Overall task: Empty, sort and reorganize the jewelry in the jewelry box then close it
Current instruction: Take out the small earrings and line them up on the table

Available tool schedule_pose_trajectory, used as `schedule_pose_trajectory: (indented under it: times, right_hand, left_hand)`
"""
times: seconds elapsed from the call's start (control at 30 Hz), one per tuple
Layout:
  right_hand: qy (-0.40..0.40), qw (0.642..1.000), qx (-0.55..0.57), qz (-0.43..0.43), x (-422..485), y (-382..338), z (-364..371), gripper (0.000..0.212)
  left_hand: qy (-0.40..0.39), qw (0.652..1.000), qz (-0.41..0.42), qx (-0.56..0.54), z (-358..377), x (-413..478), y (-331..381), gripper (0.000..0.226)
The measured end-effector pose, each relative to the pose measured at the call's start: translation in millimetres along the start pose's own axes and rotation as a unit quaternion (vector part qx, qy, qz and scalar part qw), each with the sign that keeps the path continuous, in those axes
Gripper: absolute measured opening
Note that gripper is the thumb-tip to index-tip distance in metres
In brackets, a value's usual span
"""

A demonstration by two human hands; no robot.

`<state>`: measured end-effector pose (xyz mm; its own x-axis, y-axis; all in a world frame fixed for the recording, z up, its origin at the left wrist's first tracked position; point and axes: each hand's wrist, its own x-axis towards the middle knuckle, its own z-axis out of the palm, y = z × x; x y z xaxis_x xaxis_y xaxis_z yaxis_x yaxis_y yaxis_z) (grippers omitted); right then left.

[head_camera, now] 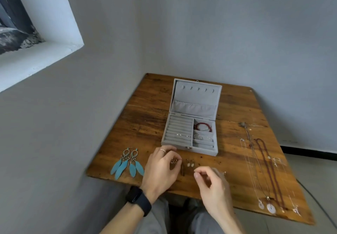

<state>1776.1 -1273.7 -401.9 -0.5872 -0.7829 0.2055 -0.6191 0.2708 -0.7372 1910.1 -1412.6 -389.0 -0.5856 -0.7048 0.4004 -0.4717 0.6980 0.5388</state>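
Note:
A grey velvet jewelry box stands open on the wooden table, lid upright. Its right compartments hold a red beaded bracelet and a silver bangle; small studs sit in the ring rolls. My left hand hovers just in front of the box, its fingers curled around small earrings. My right hand is beside it, thumb and forefinger pinched together; whether anything is between them is too small to tell. A pair of small white drop earrings lies between the hands.
Two blue feather earrings lie at the table's front left. Several necklaces with pale round pendants stretch along the right side. Walls close in behind and left of the table. My knees are under the front edge.

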Motion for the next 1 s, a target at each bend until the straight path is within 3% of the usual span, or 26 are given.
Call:
schedule_pose_trajectory:
  times: [0.13,0.33,1.0]
  right_hand:
    - [0.024,0.998,-0.056,-0.008,-16.4,18.2,14.7,0.014]
    - [0.058,0.996,-0.069,-0.012,-9.4,19.2,25.4,0.012]
    - [0.050,0.998,-0.027,0.028,-7.4,24.0,27.7,0.017]
  left_hand:
    - [-0.032,0.997,0.036,0.054,18.6,-22.4,12.5,0.009]
    - [-0.032,0.994,0.005,0.101,30.5,-31.2,14.4,0.007]
    - [-0.076,0.992,0.001,0.098,23.9,-23.2,12.7,0.019]
